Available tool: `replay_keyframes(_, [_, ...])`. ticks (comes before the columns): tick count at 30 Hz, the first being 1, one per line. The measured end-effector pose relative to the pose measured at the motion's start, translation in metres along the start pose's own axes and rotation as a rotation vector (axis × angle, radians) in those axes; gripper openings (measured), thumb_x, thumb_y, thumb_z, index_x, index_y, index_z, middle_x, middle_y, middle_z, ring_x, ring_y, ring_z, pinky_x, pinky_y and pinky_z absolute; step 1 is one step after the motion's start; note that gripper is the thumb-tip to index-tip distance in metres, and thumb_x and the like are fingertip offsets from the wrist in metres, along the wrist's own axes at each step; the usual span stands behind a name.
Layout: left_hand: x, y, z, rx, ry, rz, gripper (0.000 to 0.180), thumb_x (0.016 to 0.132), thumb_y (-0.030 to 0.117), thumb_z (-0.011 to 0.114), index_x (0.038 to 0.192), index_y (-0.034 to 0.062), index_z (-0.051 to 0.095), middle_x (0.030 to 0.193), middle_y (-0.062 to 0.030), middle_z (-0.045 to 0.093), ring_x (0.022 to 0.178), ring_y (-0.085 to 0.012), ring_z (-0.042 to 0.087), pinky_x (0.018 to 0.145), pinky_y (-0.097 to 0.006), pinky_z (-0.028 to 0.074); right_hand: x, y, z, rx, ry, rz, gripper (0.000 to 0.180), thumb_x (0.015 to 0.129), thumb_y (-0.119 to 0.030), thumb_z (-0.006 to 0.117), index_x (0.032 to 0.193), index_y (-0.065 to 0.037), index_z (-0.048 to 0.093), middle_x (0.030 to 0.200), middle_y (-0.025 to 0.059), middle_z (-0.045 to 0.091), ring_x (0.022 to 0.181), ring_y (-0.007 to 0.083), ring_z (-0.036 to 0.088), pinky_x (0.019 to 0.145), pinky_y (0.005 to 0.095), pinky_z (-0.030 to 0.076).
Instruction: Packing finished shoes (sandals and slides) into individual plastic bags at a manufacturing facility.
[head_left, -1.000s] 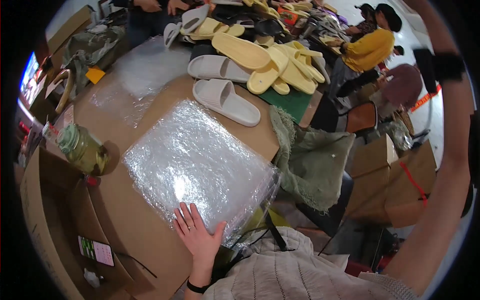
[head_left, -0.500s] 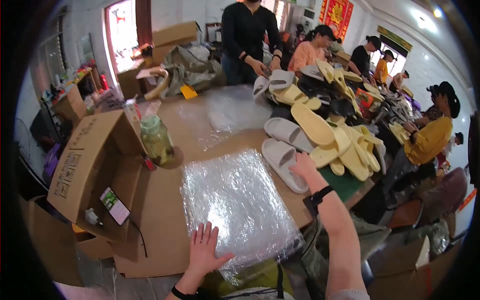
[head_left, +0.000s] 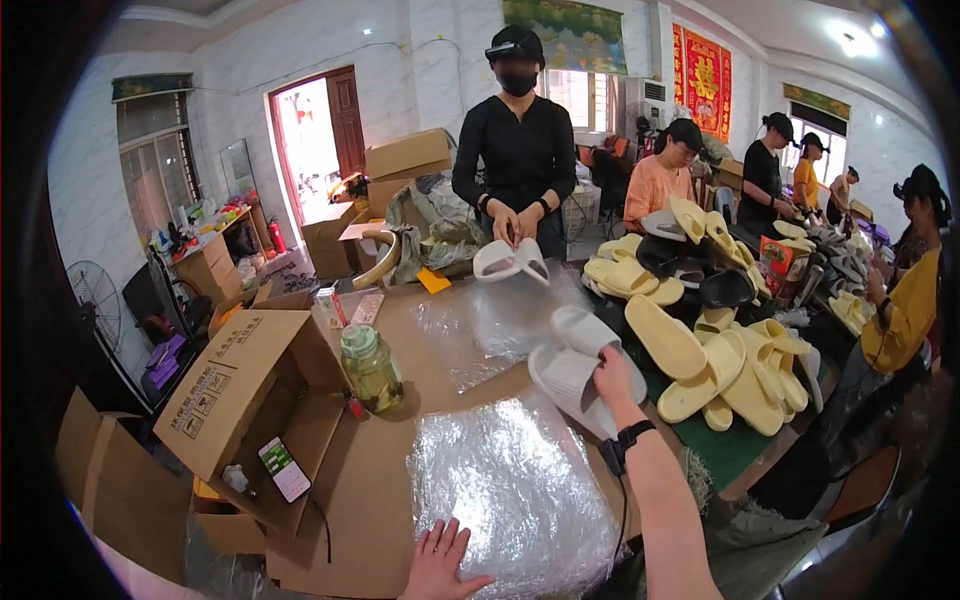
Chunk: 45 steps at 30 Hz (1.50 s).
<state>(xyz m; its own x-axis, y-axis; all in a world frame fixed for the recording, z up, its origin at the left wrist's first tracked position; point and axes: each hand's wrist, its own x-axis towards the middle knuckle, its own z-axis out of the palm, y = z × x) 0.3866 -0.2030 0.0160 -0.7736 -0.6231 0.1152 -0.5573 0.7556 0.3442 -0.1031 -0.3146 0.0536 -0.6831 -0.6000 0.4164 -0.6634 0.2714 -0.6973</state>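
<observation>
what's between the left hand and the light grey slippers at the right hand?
Head view: the shiny clear plastic fills most of the stretch from left hand to light grey slippers.

Runs from pale grey on the slippers [head_left: 563, 378] to yellow and black across the pile [head_left: 708, 372], with silvery glints on the clear film [head_left: 505, 475], brown on the table [head_left: 380, 485] and dark-printed brown on the box [head_left: 238, 365], green on the jar [head_left: 372, 372] and mat [head_left: 718, 448], and red and gold on the banner [head_left: 702, 82].
</observation>
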Motion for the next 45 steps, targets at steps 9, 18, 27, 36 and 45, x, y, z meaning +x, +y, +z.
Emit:
replay_keyframes(9, [0.009,-0.017,0.011,0.035,0.085,0.046,0.099,0.077,0.072,0.066,0.145,0.0034,0.046,0.155,-0.0223,0.036,0.145,-0.043,0.029,0.117,-0.056,0.022,-0.077,-0.147,-0.109,0.411,0.133,-0.195,0.033,0.083,-0.006,0.069,0.112,0.002,0.057,0.104,0.0225,0.067,0.099,0.0365,0.065,0.084,0.0364,0.049])
replay_keyframes(18, [0.008,-0.014,0.019,-0.005,0.141,0.088,0.099,0.077,0.071,0.064,0.146,0.0027,0.044,0.155,-0.023,0.035,0.147,-0.0431,0.025,0.119,-0.055,0.019,-0.259,-0.081,-0.043,0.528,-0.252,0.124,0.045,0.079,-0.004,0.066,0.121,0.003,0.051,0.11,0.025,0.06,0.098,0.0403,0.06,0.089,0.0408,0.048])
replay_keyframes(27, [0.002,-0.022,0.027,0.048,0.116,0.02,0.101,0.077,0.069,0.063,0.149,0.0024,0.04,0.159,-0.0198,0.03,0.148,-0.0396,0.023,0.12,-0.052,0.018,-0.296,-0.086,-0.026,-0.183,-0.362,-0.251,0.055,0.078,-0.02,0.072,0.124,0.003,0.054,0.112,0.0259,0.056,0.1,0.0433,0.06,0.085,0.0477,0.052])
replay_keyframes(36, [-0.001,-0.021,0.017,-0.005,0.077,0.02,0.113,0.071,0.08,0.063,0.149,0.0018,0.039,0.16,-0.0243,0.024,0.151,-0.0401,0.016,0.122,-0.051,0.015,-0.301,-0.063,-0.072,-0.017,0.057,0.034,0.028,0.089,-0.025,0.07,0.09,0.0,0.057,0.088,0.0212,0.064,0.082,0.042,0.061,0.073,0.048,0.048])
replay_keyframes(45, [0.004,-0.038,0.001,-0.005,-0.167,-0.028,0.099,0.08,0.072,0.062,0.154,0.0128,0.035,0.161,-0.0321,0.01,0.151,-0.0467,0.006,0.12,-0.054,0.016,-0.346,-0.03,-0.155,0.637,0.216,0.092,0.025,0.096,-0.009,0.06,0.119,0.002,0.059,0.109,0.0079,0.066,0.099,0.0153,0.06,0.088,0.0289,0.046])
